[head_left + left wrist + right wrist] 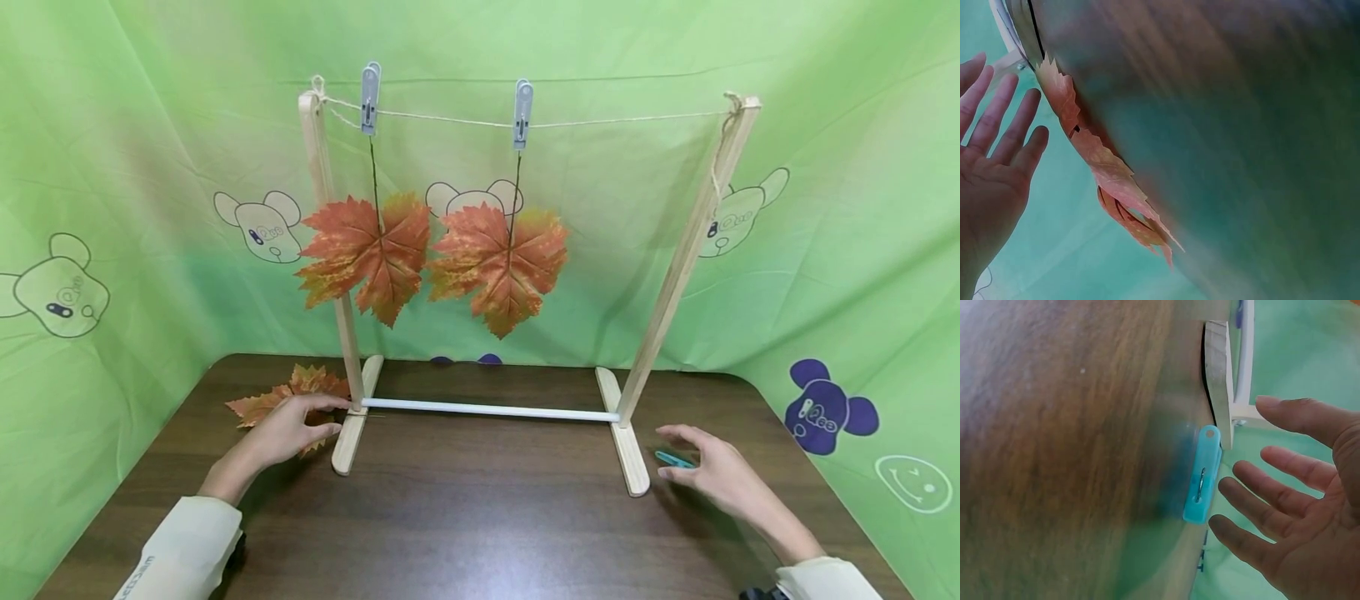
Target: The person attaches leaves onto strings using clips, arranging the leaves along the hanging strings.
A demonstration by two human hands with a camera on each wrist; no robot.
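Observation:
Two orange artificial maple leaves hang by their stems from a string: the left leaf (375, 258) under one grey clothespin (370, 100), the right leaf (504, 267) under another grey clothespin (522, 115). On the table at the left lies a further maple leaf (296, 388), partly hidden by my left hand (288, 429), which hovers over it with fingers extended. The left wrist view shows this leaf (1107, 165) beside my spread fingers. My right hand (712, 475) reaches around a blue clothespin (673, 459) on the table; in the right wrist view the fingers stand apart from the clothespin (1202, 475).
A wooden frame holds the string (622, 122) between its left post (318, 158) and right post (686, 258). A white bar (487, 409) joins its feet, and the right foot (626, 450) stands near my right hand. Green printed cloth surrounds the brown table (480, 517).

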